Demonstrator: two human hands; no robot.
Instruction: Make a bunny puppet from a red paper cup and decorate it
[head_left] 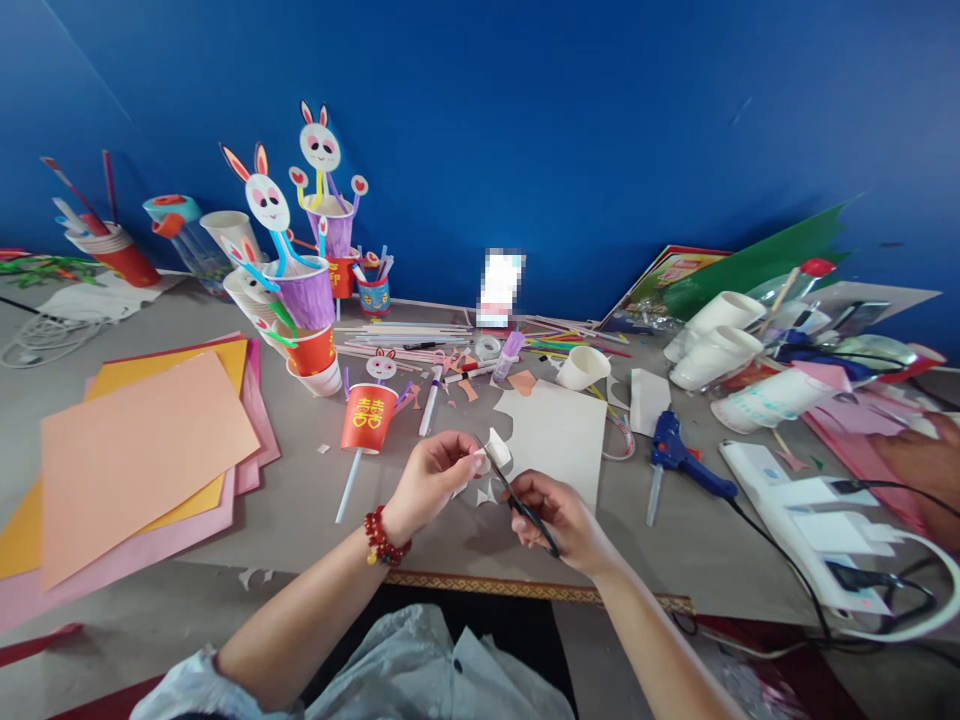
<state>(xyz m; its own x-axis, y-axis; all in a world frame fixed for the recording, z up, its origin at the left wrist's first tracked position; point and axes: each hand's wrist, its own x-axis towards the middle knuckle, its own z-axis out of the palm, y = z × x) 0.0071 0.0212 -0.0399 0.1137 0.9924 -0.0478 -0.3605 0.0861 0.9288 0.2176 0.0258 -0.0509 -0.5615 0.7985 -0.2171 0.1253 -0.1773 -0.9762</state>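
Observation:
My left hand (pixel 433 478) pinches a small white paper piece (pixel 496 447) just above the table's front edge; a red bead bracelet (pixel 382 540) circles that wrist. My right hand (pixel 559 520) grips black scissors (pixel 517 498), whose blades point up and left into the paper piece. A white sheet of card (pixel 559 435) lies flat just behind both hands. Small white offcuts (pixel 486 492) lie on the table under the scissors.
Orange, yellow and pink sheets (pixel 142 450) lie stacked at left. Paper-cup rabbit figures (pixel 300 280) stand behind them, a red cup (pixel 367 417) nearer. A blue glue gun (pixel 679 455), white cups (pixel 716 345) and a power strip (pixel 810 520) are at right. Another person's hand (pixel 919 465) rests far right.

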